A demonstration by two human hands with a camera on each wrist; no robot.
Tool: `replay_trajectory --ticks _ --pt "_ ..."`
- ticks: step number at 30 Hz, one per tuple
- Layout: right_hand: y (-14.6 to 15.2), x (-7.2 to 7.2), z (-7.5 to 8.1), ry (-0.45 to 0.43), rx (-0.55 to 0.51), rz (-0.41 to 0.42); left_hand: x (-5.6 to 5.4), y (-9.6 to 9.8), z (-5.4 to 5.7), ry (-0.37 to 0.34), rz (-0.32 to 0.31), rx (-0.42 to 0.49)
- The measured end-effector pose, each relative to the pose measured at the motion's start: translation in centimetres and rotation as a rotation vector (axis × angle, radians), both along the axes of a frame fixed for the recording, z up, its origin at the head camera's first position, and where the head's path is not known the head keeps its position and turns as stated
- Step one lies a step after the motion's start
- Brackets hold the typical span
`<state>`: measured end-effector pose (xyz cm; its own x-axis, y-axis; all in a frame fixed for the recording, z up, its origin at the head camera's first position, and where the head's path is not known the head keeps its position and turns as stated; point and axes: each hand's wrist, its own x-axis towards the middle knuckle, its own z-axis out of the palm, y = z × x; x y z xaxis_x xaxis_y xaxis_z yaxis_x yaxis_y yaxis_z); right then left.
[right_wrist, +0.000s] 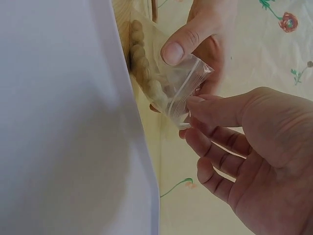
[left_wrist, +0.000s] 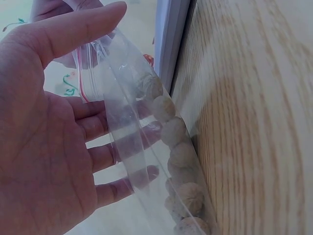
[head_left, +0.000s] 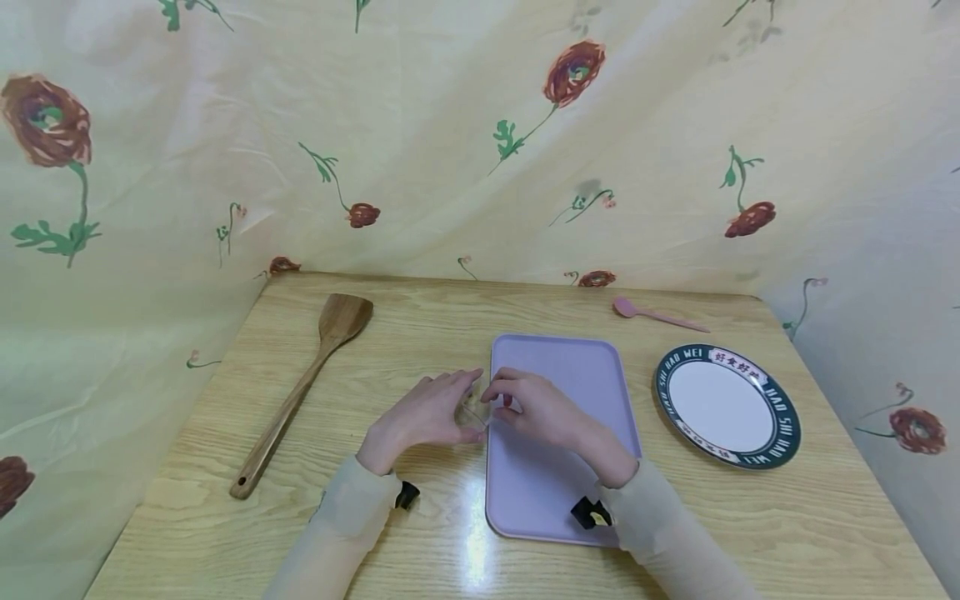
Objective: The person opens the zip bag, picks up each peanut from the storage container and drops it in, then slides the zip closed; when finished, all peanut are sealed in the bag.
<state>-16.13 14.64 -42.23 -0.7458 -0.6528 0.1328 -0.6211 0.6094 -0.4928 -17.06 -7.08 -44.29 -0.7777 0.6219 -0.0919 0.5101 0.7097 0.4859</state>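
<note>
A clear zip bag (left_wrist: 124, 93) with a red-lined seal strip holds several round, beige, ridged balls (left_wrist: 182, 155) that look like walnuts. Its filled bottom is down by the wooden table. Around the bag is my left hand (head_left: 431, 412), its nearly straight fingers (left_wrist: 105, 156) lying behind the clear plastic and its thumb near the upper end. From the other side, my right hand (head_left: 540, 408) pinches the bag's zip end between thumb and forefinger, as the right wrist view shows. Most of the bag is hidden by the hands in the head view.
Beneath the right hand lies a lilac tray (head_left: 558, 358). A wooden spatula (head_left: 300, 392) lies at the left. To the right are a dark-rimmed white plate (head_left: 720, 404) and a pink spoon (head_left: 625, 307). Floral cloth (head_left: 450, 142) hangs behind the table.
</note>
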Motion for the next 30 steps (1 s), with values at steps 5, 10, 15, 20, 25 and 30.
replay_trajectory --ticks 5,10,15,20,25,30 --pt "0.1 0.2 0.3 -0.012 -0.022 -0.033 0.1 0.0 0.0 -0.006 0.007 0.003" --pt "0.1 0.6 0.3 0.017 -0.048 -0.117 0.1 0.1 -0.2 0.010 0.010 0.024" --pt "-0.1 1.1 0.3 -0.034 -0.127 -0.262 0.1 0.3 -0.2 0.028 0.024 0.047" --pt "-0.1 1.7 0.0 -0.161 -0.130 -0.381 0.1 0.3 -0.3 0.051 0.047 0.067" --pt "-0.7 2.3 -0.7 -0.218 -0.053 -0.443 0.0 0.3 -0.3 0.075 0.071 0.092" --pt "-1.5 2.4 -1.2 -0.197 -0.058 -0.460 0.0 0.3 -0.3 0.096 0.089 0.090"
